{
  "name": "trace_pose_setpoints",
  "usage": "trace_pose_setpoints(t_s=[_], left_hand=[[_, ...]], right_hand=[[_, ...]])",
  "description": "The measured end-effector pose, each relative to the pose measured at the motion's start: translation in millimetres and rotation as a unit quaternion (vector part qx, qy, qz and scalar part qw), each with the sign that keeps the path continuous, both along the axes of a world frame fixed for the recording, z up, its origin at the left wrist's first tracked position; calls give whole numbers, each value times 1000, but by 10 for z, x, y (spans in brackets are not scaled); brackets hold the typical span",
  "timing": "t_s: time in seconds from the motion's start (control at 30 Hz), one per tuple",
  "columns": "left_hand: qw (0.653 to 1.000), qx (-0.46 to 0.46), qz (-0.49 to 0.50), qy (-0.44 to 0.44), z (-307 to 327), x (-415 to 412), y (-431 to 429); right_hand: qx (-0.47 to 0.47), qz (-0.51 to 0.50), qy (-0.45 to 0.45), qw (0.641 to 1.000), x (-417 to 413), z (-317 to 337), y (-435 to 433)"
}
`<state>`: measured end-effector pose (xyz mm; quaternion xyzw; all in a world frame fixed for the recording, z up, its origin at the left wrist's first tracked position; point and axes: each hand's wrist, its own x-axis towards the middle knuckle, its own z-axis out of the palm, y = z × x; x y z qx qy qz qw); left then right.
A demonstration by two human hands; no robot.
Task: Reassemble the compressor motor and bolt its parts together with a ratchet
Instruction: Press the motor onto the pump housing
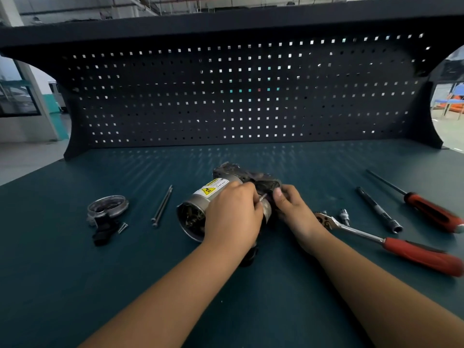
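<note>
The compressor motor (200, 204), a silver cylinder with a yellow warning label, lies on its side mid-bench, its open end facing left. A dark greasy housing (253, 175) joins it at the back right. My left hand (233, 217) wraps over the cylinder's top. Between its fingers shows a thin metal pin or bolt tip (262, 197). My right hand (291, 207) grips the housing side, thumb up. The ratchet (371, 237) with a red handle lies to the right, untouched.
Two long bolts (162, 206) lie left of the motor. Further left sit a round end cap (108, 207), a black part (103, 231) and a small screw (122, 227). Right side: a socket (344, 216), an extension bar (379, 209), a red-handled screwdriver (431, 212). A pegboard (238, 96) stands behind.
</note>
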<state>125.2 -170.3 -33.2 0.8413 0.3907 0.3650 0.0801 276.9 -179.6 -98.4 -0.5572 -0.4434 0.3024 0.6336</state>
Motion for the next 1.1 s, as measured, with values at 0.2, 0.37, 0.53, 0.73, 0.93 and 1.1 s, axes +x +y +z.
trace_pose_setpoints(t_s=[0.2, 0.37, 0.53, 0.73, 0.93, 1.1], left_hand=[[1000, -4, -11, -15, -27, -27, 64], [999, -10, -27, -23, -36, -29, 67], [999, -21, -22, -25, -19, -13, 69], [999, -22, -23, -19, -1, -5, 80], [999, -15, -28, -28, -26, -3, 89], [998, -48, -15, 23, 85, 22, 132]], right_hand=[[-18, 12, 18, 1000, 59, -22, 16], [-28, -3, 3, 1000, 73, -29, 25], [-32, -10, -4, 999, 75, -37, 33], [-35, -10, -10, 999, 69, -17, 16], [-33, -9, 1, 999, 60, -18, 12], [-29, -2, 14, 999, 56, -9, 20]])
